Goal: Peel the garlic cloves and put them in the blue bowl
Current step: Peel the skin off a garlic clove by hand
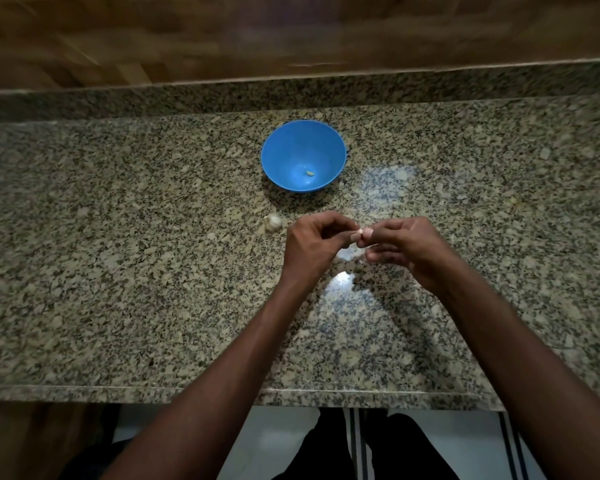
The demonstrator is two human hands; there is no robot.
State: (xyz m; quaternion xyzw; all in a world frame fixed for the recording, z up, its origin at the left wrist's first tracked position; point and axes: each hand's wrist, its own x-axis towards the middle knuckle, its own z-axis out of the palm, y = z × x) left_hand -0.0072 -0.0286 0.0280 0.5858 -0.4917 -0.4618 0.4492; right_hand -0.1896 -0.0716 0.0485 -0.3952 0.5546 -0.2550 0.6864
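- Speckled granite counter point(118, 271), polished, glare patches; wood-grain wall behind, pale floor below the front edge.
- One blue bowl point(293, 140), round, smooth plastic; one peeled clove point(310, 173) lies inside.
- One garlic bulb point(273, 222), papery, sits on the counter left of the hands.
- Left hand point(314, 242) and right hand point(407, 245), fingers curled, both pinch one small garlic clove point(361, 233) between fingertips, held above the counter near the bowl.

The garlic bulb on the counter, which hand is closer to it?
Left. The left hand sits just right of the garlic bulb; the right hand is farther right, beyond the left.
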